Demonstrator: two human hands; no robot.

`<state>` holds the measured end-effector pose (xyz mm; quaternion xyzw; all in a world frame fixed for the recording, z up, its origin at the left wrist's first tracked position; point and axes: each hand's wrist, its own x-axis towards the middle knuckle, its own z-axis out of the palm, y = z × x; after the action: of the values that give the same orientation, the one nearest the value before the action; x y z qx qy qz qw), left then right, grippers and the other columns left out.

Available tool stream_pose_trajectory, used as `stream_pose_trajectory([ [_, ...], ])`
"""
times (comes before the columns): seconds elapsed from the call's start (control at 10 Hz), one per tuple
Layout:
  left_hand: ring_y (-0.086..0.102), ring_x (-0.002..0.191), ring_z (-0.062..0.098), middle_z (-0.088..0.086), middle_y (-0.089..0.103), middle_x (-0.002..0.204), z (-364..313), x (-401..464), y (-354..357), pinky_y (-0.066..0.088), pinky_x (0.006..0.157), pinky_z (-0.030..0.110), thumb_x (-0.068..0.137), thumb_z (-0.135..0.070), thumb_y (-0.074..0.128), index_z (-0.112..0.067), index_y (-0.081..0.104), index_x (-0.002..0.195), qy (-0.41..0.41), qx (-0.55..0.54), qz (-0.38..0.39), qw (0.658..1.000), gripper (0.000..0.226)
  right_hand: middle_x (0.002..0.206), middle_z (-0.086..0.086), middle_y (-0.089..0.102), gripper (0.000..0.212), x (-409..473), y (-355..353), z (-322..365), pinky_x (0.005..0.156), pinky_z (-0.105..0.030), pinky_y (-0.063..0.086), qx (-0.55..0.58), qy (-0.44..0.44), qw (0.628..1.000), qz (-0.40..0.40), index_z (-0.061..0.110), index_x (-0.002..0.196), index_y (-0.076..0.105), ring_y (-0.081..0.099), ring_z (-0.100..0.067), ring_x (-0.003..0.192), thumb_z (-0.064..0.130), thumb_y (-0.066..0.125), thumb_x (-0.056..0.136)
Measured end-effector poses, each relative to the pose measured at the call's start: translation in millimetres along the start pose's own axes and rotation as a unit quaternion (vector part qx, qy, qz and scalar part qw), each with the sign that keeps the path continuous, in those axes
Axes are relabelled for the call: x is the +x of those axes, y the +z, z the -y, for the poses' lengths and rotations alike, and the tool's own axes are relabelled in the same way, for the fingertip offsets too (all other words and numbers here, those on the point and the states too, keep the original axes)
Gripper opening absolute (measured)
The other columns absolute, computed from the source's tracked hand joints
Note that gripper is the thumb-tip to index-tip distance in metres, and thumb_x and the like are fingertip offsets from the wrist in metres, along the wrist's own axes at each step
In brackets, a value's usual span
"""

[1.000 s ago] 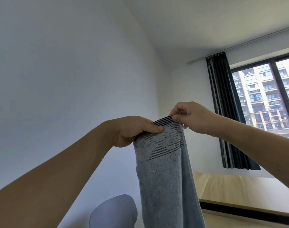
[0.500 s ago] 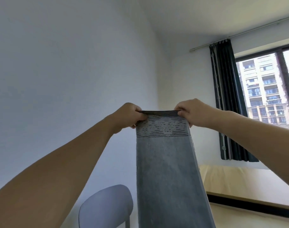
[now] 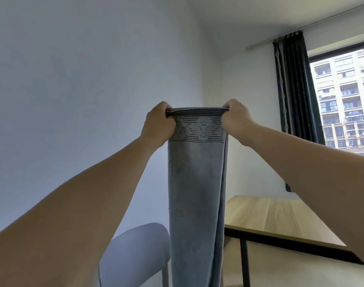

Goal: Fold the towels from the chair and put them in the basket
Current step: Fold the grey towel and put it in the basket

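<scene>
At twelve o'clock from the person, held up at arm's length, hangs a grey-blue towel point(image 3: 194, 183), doubled lengthwise so a second layer shows along its right edge. Its top hem, with a band of dark stripes and a pale woven pattern, is stretched level between the two hands. The left hand point(image 3: 159, 126) grips the top left corner with fingers curled round the hem; the right hand point(image 3: 236, 118) grips the top right corner the same way. The cloth falls straight down and runs out of view at six o'clock.

Behind the towel at seven o'clock stands a chair point(image 3: 139, 251) with a rounded pale grey back, its right side hidden by the hanging cloth. At four o'clock lies a wooden table point(image 3: 276, 218) with a dark frame and leg, its left end covered by the towel. Further off at two o'clock a dark curtain point(image 3: 292, 96) hangs beside a window point(image 3: 347, 96), through which a block of flats shows. A white wall point(image 3: 73, 90) fills the ten o'clock side. No basket shows in this view.

Against half a second ago, the hands sit a little further apart and the hem is pulled tauter and flatter. A second ago the corners were pinched close together and the top sagged in a bunch. More of the table and chair now shows below.
</scene>
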<state>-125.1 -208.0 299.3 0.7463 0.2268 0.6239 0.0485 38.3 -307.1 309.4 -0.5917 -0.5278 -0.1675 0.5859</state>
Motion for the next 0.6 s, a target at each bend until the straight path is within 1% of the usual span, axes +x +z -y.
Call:
stream_pose_trajectory([
  [0.1,0.051,0.077,0.017,0.0,0.056,0.083,-7.4,-15.5,-13.7,0.046,0.068,0.031,0.09,-0.009,0.051,-0.016,0.053,0.087,-0.064,-0.1,0.049,0.992,0.008,0.111,-0.019,0.049,0.034,-17.1,-8.6,8.9,0.08,-0.039,0.051,0.103,0.088,0.989,0.066,-0.003,0.125,0.048,0.047,-0.025,0.092,0.003,0.036,0.094],
  [0.2,0.056,0.085,0.021,0.007,0.06,0.095,-16.5,-47.3,-23.2,0.051,0.078,0.039,0.09,-0.008,0.052,-0.018,0.055,0.086,-0.141,-0.148,0.1,0.974,0.011,0.088,-0.009,0.051,0.014,-49.3,-13.6,5.3,0.063,-0.032,0.05,0.158,0.168,0.967,0.104,0.008,0.107,0.046,0.053,-0.021,0.073,0.013,0.038,0.096],
  [0.3,0.06,0.086,0.022,0.01,0.066,0.101,-20.7,-88.4,-25.5,0.053,0.083,0.039,0.09,-0.008,0.05,-0.013,0.061,0.094,-0.234,-0.191,0.143,0.942,0.013,0.084,-0.007,0.048,0.022,-99.7,-10.5,-10.6,0.07,-0.035,0.048,0.167,0.223,0.952,0.125,0.01,0.115,0.049,0.051,-0.022,0.073,0.017,0.037,0.097],
  [0.4,0.064,0.08,0.023,0.013,0.069,0.097,-7.2,-142.9,-15.7,0.055,0.073,0.035,0.088,-0.008,0.049,-0.008,0.063,0.097,-0.361,-0.226,0.207,0.881,0.017,0.108,-0.017,0.053,0.04,-142.7,2.9,-45.0,0.093,-0.039,0.043,0.07,0.255,0.944,0.198,-0.003,0.136,0.04,0.05,-0.033,0.105,0.01,0.029,0.1],
  [0.5,0.058,0.061,0.023,0.013,0.061,0.079,29.1,-231.3,17.2,0.051,0.06,0.029,0.084,-0.004,0.046,-0.009,0.055,0.082,-0.473,-0.208,0.244,0.82,0.011,0.129,-0.021,0.05,0.024,-208.1,22.4,-93.5,0.106,-0.044,0.041,-0.043,0.308,0.89,0.334,0.005,0.105,0.054,0.046,-0.039,0.128,0.003,0.031,0.098],
  [0.6,0.057,0.048,0.022,0.015,0.058,0.072,57.2,-316.8,40.1,0.05,0.053,0.027,0.081,0.003,0.045,-0.009,0.053,0.08,-0.545,-0.15,0.344,0.749,0.014,0.111,-0.023,0.06,0.02,-289.7,45.0,-143.3,0.097,-0.045,0.049,-0.109,0.388,0.812,0.422,0.005,0.085,0.05,0.058,-0.038,0.109,-0.001,0.034,0.096],
])
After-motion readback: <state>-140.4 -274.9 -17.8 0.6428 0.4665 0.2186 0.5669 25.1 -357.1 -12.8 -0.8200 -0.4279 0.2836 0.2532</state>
